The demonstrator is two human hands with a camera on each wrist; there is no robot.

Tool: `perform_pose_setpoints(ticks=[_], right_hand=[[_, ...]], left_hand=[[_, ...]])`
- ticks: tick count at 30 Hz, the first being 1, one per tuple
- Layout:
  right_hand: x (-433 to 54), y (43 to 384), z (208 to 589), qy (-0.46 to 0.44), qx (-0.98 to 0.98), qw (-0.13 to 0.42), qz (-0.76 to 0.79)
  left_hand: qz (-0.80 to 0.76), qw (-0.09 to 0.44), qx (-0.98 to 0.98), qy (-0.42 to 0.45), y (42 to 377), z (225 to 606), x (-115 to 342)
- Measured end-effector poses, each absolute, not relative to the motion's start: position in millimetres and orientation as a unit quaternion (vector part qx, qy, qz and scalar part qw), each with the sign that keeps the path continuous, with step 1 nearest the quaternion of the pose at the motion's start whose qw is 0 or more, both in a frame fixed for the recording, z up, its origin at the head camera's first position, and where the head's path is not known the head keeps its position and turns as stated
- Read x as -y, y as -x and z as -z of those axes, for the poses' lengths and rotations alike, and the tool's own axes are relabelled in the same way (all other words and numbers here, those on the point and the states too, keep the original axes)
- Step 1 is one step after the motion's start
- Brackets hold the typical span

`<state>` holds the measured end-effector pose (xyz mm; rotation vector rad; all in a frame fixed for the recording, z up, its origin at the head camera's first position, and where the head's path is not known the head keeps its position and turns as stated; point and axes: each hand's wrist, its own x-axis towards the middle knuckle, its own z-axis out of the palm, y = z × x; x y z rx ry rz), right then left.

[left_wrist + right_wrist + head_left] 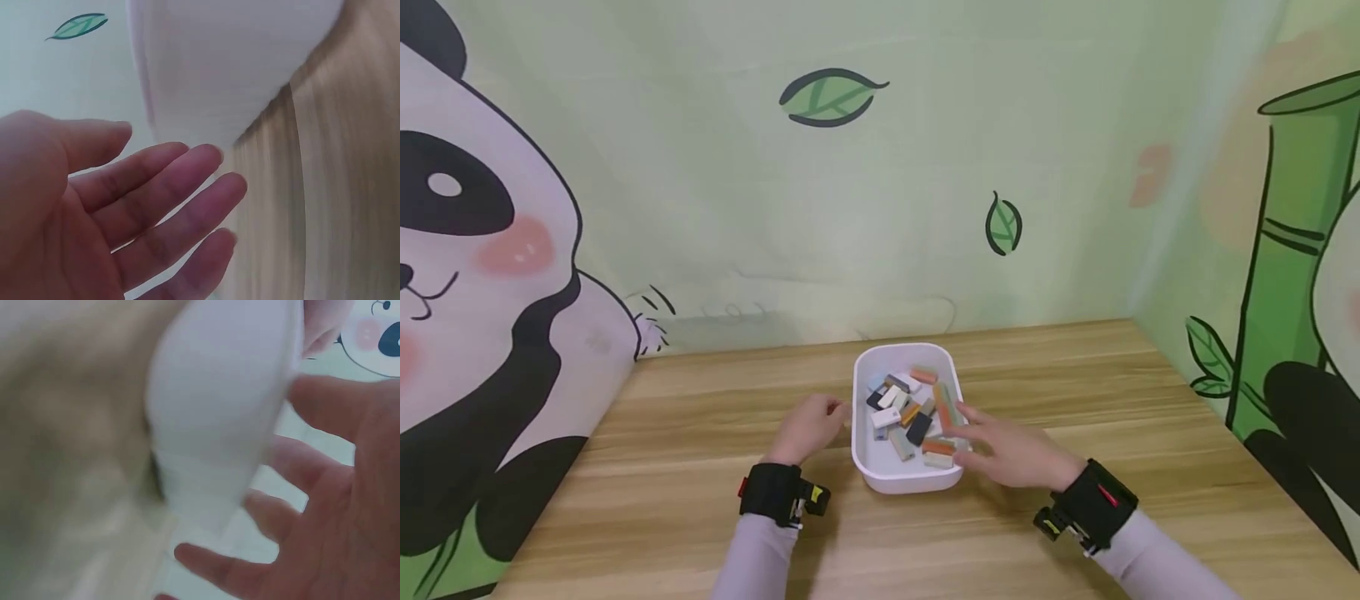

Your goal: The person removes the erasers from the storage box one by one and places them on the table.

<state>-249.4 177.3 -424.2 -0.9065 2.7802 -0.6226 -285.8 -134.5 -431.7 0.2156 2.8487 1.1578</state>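
Observation:
A white plastic tub (906, 483) stands on the wooden table with several small rectangular pieces in it, among them white, dark, grey and orange ones. One longer orange-and-green piece (943, 406) leans by the tub's right wall. My left hand (808, 429) is beside the left wall, its fingers loosely bent and nothing in them, as the left wrist view shows. At the right rim is my right hand (1018, 450), with spread fingers reaching over the edge; whether they touch the rim or a piece I cannot tell. The right wrist view is blurred.
The wood-grain table (700, 433) runs back to a pale green cloth backdrop (715, 167) printed with leaves, a panda and bamboo. Each wrist wears a black strap (772, 489) with a small device.

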Motion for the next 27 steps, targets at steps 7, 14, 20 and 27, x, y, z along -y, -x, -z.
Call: perform_pose_setpoints(ticks=[7,14,20,27], right_hand=[[-145,269,392,0.341,-0.933,-0.014,0.117],[-94,294,368,0.308,-0.941,0.038,0.131],[-57,315,376,0.341,-0.934,0.051,0.095],[-38,330,389,0.271,-0.948,0.137,0.099]], left_hand=[[-0.386,0.05,-0.92,-0.046,298,430,139],[-0.426,0.058,-0.902,-0.042,299,434,138],[-0.458,0.059,-0.886,-0.046,302,440,134],[-0.452,0.072,-0.887,-0.054,305,444,124]])
